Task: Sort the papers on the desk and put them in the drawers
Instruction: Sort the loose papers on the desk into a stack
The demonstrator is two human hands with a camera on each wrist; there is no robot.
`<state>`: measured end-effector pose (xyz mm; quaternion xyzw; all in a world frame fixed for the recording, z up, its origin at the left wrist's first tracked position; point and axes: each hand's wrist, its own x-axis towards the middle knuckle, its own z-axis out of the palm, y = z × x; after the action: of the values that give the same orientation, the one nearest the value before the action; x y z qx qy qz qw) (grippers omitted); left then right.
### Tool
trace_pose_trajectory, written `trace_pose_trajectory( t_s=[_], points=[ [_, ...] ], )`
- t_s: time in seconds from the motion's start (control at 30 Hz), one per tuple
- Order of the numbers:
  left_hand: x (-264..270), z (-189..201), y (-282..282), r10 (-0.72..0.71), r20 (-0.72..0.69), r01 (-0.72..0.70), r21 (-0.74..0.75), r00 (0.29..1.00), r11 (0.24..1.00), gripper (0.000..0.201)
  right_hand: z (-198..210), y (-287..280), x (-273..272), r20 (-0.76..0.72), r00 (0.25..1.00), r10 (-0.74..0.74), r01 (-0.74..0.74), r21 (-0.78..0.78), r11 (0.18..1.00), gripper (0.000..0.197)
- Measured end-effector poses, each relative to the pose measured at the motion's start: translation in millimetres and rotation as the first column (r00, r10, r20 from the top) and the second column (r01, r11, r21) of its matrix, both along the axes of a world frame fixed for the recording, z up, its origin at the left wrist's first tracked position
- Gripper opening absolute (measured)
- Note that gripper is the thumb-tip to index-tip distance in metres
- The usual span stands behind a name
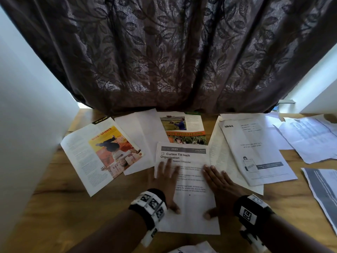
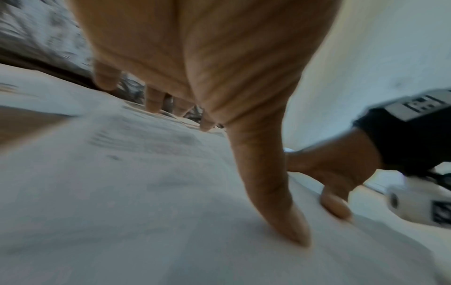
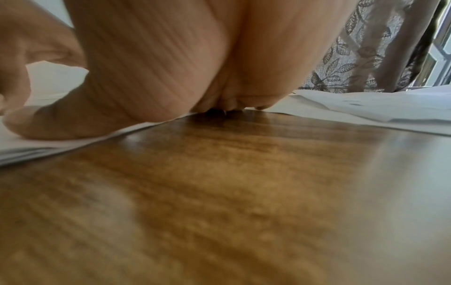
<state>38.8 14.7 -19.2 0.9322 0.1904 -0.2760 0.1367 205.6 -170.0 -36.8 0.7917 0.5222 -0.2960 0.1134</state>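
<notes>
A white printed sheet headed "Curtain Tie-back Organization" lies on the wooden desk right in front of me. My left hand lies flat on the sheet's left side, fingers straight, thumb on the paper. My right hand lies flat across its right edge, thumb on the sheet. In the left wrist view my left hand presses the blurred sheet with its thumb. In the right wrist view my right hand rests on the sheet's edge and the desk. No drawer shows.
More papers lie spread behind: a magazine page with a yellow picture at left, blank sheets, a green photo page, a "blinkit" receipt and several sheets at right. A dark leaf-patterned curtain hangs behind; a white wall stands left.
</notes>
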Motion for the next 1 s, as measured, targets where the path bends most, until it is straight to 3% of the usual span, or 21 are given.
trace_pose_trajectory(
  t_s=[0.1,0.17,0.47,0.87,1.0],
  points=[
    [17,-7,-31,-0.185,0.033,0.186,-0.024,0.982,0.982,0.148,0,0,-1,0.011,1.000,-0.005,0.005,0.013,1.000,0.154],
    [15,-16,-35,-0.210,0.045,0.212,-0.045,0.977,0.976,0.150,-1,-1,-2,0.021,1.000,-0.006,0.005,0.019,1.000,0.154],
    [-62,-24,47,-0.010,0.124,0.022,-0.099,0.992,0.995,0.152,-7,0,-1,0.020,1.000,-0.012,0.012,0.018,1.000,0.155],
    [-62,-27,49,0.037,0.197,-0.006,-0.155,0.980,0.988,0.152,-10,-4,0,-0.034,0.999,-0.012,0.015,0.087,0.996,0.151],
    [-52,-14,46,0.108,0.205,-0.086,-0.113,0.973,0.990,0.151,-8,-6,-1,-0.085,0.996,-0.009,0.022,0.160,0.987,0.146]
  ],
)
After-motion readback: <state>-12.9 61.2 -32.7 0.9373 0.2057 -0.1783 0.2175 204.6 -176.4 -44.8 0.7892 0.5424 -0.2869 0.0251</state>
